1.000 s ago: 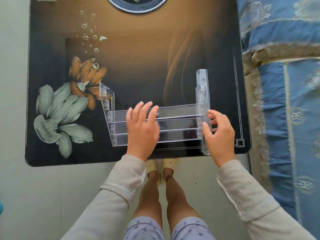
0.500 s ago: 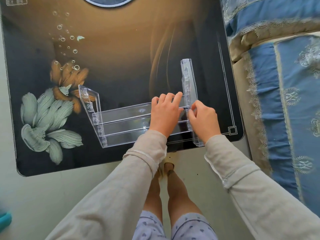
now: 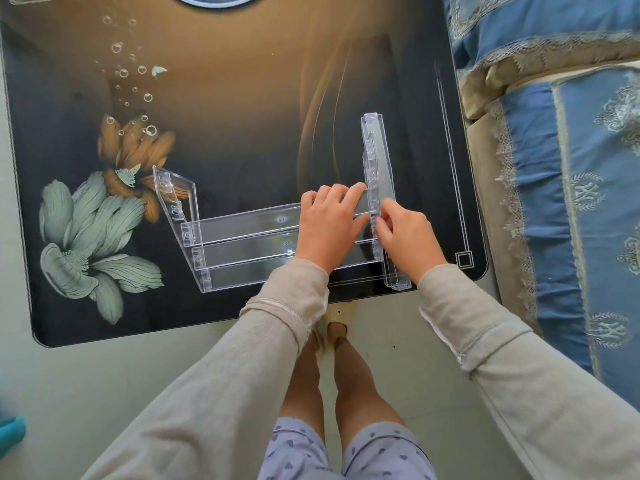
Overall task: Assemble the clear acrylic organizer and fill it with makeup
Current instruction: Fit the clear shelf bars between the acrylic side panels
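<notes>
A clear acrylic organizer [image 3: 242,244] lies near the front edge of the dark flower-printed table [image 3: 225,109]. It has stepped shelf strips between a left side panel [image 3: 175,202] and a taller right side panel [image 3: 379,161]. My left hand [image 3: 329,226] lies over the right end of the shelves, fingers curled on the top strip. My right hand [image 3: 405,237] pinches the right side panel where the shelves meet it. No makeup is in view.
A blue and beige patterned bed cover [image 3: 571,168] runs along the table's right side. A round dark object [image 3: 214,0] sits at the table's far edge. My legs and slippers [image 3: 332,320] are below the front edge. A teal item [image 3: 10,431] shows at the lower left.
My left hand slid right along the shelves to the right panel. My right hand moved from the panel's outer side onto the joint. The view shifted slightly.
</notes>
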A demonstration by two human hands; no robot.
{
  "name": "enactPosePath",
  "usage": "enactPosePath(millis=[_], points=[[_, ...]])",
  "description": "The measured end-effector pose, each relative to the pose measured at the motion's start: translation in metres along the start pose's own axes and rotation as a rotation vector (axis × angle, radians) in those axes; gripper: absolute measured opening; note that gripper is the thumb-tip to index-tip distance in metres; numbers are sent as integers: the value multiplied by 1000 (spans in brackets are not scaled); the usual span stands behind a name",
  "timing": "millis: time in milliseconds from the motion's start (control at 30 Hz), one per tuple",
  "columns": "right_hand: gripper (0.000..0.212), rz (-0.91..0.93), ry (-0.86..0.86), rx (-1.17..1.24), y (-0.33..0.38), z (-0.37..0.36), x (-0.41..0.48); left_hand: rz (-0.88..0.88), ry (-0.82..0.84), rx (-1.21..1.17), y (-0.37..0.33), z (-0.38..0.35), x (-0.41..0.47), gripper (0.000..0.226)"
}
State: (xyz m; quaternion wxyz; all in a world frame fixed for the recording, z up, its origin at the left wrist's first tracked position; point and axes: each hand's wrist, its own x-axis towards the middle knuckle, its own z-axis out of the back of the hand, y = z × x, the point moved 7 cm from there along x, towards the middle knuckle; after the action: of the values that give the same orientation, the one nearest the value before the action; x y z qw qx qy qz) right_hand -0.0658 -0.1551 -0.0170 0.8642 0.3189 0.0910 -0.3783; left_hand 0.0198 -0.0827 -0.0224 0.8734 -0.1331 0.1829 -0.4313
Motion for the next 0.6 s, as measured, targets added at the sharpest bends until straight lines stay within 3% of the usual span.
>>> enactPosePath(millis=[600], points=[[18,7,62,-20,1,-1,0,-10,7,-11,1,-1,1,44]])
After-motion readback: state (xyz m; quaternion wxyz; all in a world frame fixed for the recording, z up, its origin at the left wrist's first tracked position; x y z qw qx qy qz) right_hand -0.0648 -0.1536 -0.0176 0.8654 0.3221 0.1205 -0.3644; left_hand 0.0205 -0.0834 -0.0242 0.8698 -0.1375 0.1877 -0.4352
